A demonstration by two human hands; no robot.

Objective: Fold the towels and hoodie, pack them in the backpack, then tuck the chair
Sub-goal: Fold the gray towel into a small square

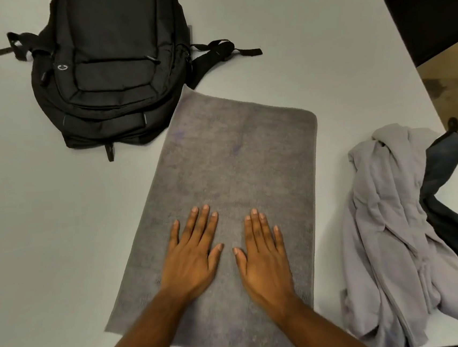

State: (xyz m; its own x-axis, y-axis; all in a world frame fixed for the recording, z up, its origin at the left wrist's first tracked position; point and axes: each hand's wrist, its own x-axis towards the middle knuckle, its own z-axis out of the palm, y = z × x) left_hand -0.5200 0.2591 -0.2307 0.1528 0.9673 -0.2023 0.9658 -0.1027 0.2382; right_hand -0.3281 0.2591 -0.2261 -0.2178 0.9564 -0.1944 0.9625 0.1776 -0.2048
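Likely an office or meeting room: a broad, plain pale-grey worktop (307, 40) with a straight edge, brown carpeted floor (456, 81) beyond it, and a dark block of furniture (430, 8) at the far right corner. A black backpack (111, 64) lies on the worktop

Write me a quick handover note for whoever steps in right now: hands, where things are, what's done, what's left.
Left hand and right hand: both flat, fingers straight, pressing the grey towel, holding nothing.
The towel lies flat on the white table, its far corner touching the black backpack, which looks closed.
A crumpled light grey garment, possibly the hoodie, lies to the right over dark blue cloth.
Packed: nothing visible.
Left: folding everything, packing, tucking the chair.
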